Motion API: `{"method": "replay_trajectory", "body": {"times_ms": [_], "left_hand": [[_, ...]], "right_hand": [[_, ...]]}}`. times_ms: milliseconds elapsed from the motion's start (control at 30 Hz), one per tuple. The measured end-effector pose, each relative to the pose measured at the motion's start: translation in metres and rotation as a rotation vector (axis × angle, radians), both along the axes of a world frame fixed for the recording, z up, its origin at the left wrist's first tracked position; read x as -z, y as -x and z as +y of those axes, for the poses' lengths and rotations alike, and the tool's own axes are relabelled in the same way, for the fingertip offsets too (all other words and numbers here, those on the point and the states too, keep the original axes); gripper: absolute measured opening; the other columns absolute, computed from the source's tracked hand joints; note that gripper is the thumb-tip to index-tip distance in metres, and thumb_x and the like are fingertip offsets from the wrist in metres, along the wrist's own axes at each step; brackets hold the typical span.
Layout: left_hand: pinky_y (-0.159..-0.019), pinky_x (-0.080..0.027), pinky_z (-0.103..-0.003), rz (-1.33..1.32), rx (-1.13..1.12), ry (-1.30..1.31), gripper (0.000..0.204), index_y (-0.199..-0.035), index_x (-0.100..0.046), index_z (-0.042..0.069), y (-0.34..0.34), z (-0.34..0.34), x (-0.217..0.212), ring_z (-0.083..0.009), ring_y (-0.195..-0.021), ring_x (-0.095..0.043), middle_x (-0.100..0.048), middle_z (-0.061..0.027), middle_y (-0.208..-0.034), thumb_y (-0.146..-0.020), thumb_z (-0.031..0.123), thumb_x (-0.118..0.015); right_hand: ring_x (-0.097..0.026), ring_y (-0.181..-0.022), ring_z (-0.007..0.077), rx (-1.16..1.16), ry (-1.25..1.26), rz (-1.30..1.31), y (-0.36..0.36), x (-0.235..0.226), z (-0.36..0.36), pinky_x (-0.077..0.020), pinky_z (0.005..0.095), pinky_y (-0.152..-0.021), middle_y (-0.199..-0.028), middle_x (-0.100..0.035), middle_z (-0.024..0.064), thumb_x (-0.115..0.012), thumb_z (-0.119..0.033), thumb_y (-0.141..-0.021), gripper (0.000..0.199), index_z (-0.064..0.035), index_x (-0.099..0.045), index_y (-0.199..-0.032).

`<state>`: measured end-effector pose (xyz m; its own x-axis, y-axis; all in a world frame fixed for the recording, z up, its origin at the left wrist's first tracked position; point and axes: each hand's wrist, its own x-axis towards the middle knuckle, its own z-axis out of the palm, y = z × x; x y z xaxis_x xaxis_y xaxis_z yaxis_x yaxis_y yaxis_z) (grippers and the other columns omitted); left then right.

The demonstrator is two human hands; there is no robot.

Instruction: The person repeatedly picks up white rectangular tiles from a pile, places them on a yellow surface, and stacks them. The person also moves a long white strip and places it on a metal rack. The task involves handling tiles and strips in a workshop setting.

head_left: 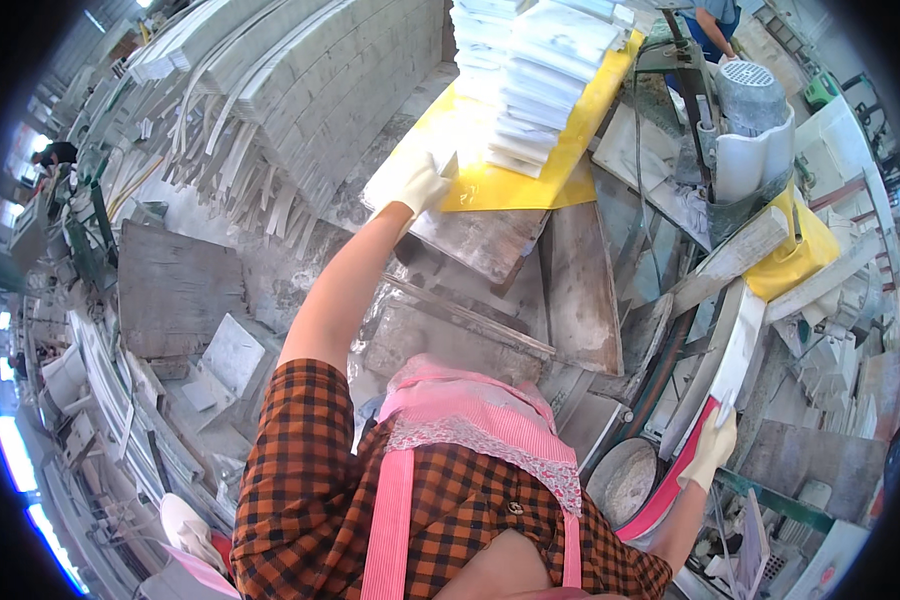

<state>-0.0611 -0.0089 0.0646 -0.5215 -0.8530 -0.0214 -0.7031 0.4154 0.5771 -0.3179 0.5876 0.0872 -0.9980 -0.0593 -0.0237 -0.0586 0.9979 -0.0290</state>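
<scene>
My left hand [420, 187], in a pale glove, reaches forward to the near left edge of a yellow sheet [570, 192]. Its fingers are closed by a small pale grey flat piece [450, 166]; glare hides the grip in part. On that sheet stands a tall stack of white marble pieces [545, 95]. Low at the right, my right hand [710, 450], gloved too, is closed at the near end of a long white stone strip [743, 345]. A pink-red band [670, 485] runs along beside this hand.
Layered stacks of grey-white stone strips [320, 90] fill the far left. Wooden boards [582, 290] lean below the yellow sheet. A motor [750, 92] on a machine and a yellow cloth [792, 245] are at the right, with a round bucket [622, 480] nearer. Another person [712, 28] stands far right.
</scene>
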Motion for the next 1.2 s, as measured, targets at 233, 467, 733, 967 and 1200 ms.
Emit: {"method": "replay_trajectory", "body": {"times_ms": [233, 467, 733, 967, 1200], "left_hand": [[-0.089, -0.053, -0.046, 0.104, -0.011, -0.037, 0.063, -0.111, -0.066, -0.010, 0.004, -0.005, 0.023, -0.0408, -0.101, -0.069, -0.069, -0.0309, -0.104, -0.086, 0.049, -0.069], [-0.105, -0.045, -0.041, 0.155, 0.116, -0.346, 0.089, -0.142, -0.045, -0.011, -0.023, -0.006, -0.030, -0.0368, -0.130, -0.056, -0.057, -0.0317, -0.135, -0.090, 0.059, -0.063], [-0.114, -0.039, -0.039, 0.092, 0.035, -0.382, 0.108, -0.158, -0.025, -0.004, -0.014, 0.005, -0.027, -0.0354, -0.141, -0.047, -0.047, -0.0300, -0.150, -0.081, 0.052, -0.075], [-0.103, -0.048, -0.044, 0.060, 0.029, 0.042, 0.081, -0.143, -0.053, 0.002, 0.003, 0.007, 0.003, -0.0364, -0.124, -0.061, -0.063, -0.0247, -0.133, -0.091, 0.065, -0.057], [-0.106, -0.045, -0.043, 0.112, 0.008, -0.072, 0.083, -0.154, -0.039, 0.002, -0.006, -0.009, 0.016, -0.0385, -0.128, -0.058, -0.059, -0.0265, -0.138, -0.086, 0.038, -0.070]], "right_hand": [[-0.065, -0.097, 0.0148, -0.282, 1.472, -0.324, -0.118, -0.006, -0.266, -0.0502, 0.0305, -0.086, -0.113, -0.069, 0.0082, -0.054, -0.029, -0.106, 0.039, 0.0040, -0.063, -0.124], [-0.061, -0.109, 0.0150, -0.261, 1.621, -0.432, -0.217, 0.047, -0.490, -0.0489, 0.0320, -0.095, -0.121, -0.065, 0.0076, -0.065, -0.026, -0.102, 0.043, 0.0013, -0.058, -0.134], [-0.048, -0.139, 0.0288, -0.796, 1.605, -0.887, -0.207, 0.059, -0.487, -0.0395, 0.0408, -0.114, -0.148, -0.052, 0.0184, -0.076, -0.032, -0.091, 0.076, 0.0010, -0.043, -0.151], [-0.057, -0.130, 0.0255, -0.617, 1.128, -0.422, -0.106, 0.061, -0.273, -0.0454, 0.0385, -0.107, -0.136, -0.065, 0.0121, -0.066, -0.032, -0.098, 0.043, -0.0060, -0.066, -0.132], [-0.064, -0.110, 0.0402, -0.029, 0.868, 0.190, 0.031, 0.063, -0.049, -0.0492, 0.0440, -0.098, -0.120, -0.068, 0.0237, -0.059, -0.034, -0.099, 0.038, -0.0063, -0.071, -0.122]]}}
